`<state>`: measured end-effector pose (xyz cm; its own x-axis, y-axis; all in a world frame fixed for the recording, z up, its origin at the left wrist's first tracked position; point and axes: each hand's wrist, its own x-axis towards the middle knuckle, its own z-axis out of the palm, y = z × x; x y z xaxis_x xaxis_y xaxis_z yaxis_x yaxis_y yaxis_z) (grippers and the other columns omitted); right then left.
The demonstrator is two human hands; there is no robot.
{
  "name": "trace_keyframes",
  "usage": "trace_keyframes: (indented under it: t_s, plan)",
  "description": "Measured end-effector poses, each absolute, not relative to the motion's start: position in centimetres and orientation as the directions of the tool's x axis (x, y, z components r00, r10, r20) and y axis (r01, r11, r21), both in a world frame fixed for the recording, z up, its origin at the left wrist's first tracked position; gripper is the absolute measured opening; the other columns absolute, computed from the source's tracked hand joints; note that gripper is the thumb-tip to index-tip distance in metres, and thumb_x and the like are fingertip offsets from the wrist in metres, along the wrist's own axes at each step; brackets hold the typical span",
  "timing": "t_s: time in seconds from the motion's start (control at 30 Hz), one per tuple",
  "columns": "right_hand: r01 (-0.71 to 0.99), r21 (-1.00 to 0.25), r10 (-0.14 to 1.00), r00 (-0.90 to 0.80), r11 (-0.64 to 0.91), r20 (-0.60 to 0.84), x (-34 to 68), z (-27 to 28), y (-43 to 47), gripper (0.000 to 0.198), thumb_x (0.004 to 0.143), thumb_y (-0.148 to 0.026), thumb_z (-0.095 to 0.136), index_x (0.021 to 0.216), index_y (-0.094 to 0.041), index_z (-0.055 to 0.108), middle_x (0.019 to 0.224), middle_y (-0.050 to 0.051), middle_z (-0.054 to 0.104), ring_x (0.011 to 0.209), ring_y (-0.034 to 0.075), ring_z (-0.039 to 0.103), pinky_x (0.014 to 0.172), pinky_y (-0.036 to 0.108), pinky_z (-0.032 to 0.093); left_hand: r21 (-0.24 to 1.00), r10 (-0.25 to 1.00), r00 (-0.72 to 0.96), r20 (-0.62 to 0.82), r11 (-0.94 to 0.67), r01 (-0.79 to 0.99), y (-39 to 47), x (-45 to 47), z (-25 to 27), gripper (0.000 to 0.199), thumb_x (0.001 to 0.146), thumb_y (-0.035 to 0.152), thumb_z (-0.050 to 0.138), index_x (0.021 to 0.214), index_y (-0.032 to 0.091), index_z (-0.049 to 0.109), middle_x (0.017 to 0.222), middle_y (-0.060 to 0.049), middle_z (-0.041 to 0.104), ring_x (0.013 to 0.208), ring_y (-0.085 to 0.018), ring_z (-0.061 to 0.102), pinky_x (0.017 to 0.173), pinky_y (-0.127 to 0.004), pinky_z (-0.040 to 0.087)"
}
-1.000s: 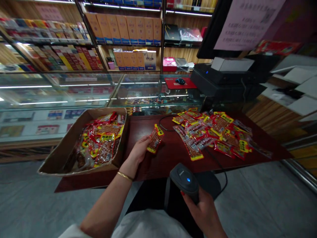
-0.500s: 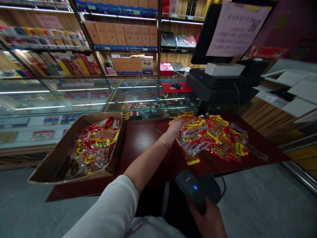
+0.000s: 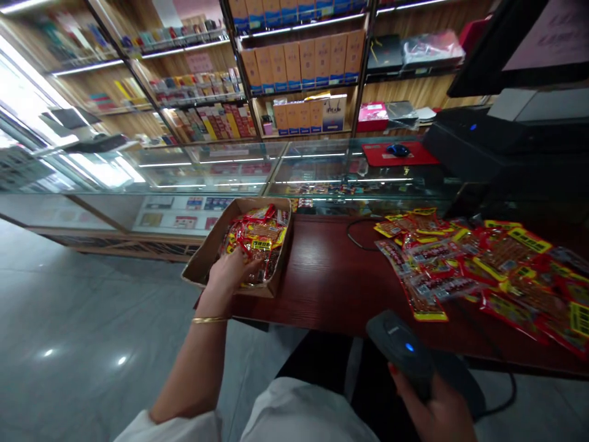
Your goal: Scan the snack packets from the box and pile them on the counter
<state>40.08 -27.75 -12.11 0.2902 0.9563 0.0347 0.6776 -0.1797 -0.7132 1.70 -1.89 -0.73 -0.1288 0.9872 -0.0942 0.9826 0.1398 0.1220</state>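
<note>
My left hand, with a gold bangle at the wrist, reaches into an open cardboard box on the left of the table. Its thumb and forefinger are apart over the red and yellow snack packets inside; the other fingers are partly hidden. My right hand is wrapped round the handle of a dark barcode scanner with a blue light, low in front of me. A loose pile of snack packets lies on the right of the table.
The dark red table stands against a glass display counter. On the counter are a red mouse pad with a mouse and black equipment. A black cable lies by the pile. Stocked shelves stand behind.
My left hand has left the packet pile on the right and moved into the cardboard box. My view has turned left. The right hand still holds the barcode scanner.
</note>
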Motion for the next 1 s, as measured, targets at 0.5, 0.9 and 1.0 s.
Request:
trace_keyframes:
  t_s: [0.5, 0.9, 1.0]
  plan:
    - [0.68, -0.726, 0.954, 0.274, -0.101, 0.124, 37.8, -11.1, -27.1, 0.052, 0.085, -0.072, 0.06, 0.096, -0.025, 0.08, 0.086, 0.01, 0.084, 0.08, 0.032, 0.08, 0.069, 0.033, 0.064, 0.293, 0.99, -0.106, -0.092, 0.129, 0.947, -2.8, 1.7, -2.7, 0.058, 0.074, 0.038, 0.077, 0.125, 0.015, 0.062, 0.11, -0.014, 0.069, 0.098, -0.028, 0.068, 0.084, -0.033, 0.049]
    - [0.643, -0.734, 0.9, 0.423, -0.218, 0.103, 37.7, -10.8, -28.0, 0.053, 0.089, -0.07, 0.055, 0.097, -0.022, 0.077, 0.08, 0.01, 0.081, 0.072, 0.031, 0.077, 0.073, 0.036, 0.062, 0.968, 0.992, 0.102, 0.079, -0.101, 0.228, -5.3, 8.8, 2.1, 0.04, 0.077, 0.041, 0.074, 0.108, 0.016, 0.074, 0.096, -0.006, 0.077, 0.08, -0.019, 0.069, 0.072, -0.027, 0.055]
    - [0.657, -0.725, 0.904, 0.411, -0.205, 0.117, 37.8, -10.3, -28.0, 0.045, 0.089, -0.062, 0.059, 0.097, -0.022, 0.077, 0.078, 0.01, 0.081, 0.07, 0.03, 0.077, 0.073, 0.037, 0.062, 0.977, 0.938, 0.342, -0.049, -0.025, 0.211, -5.0, 12.9, -0.4, 0.035, 0.079, 0.039, 0.073, 0.104, 0.015, 0.079, 0.095, -0.008, 0.079, 0.079, -0.02, 0.07, 0.068, -0.025, 0.054]
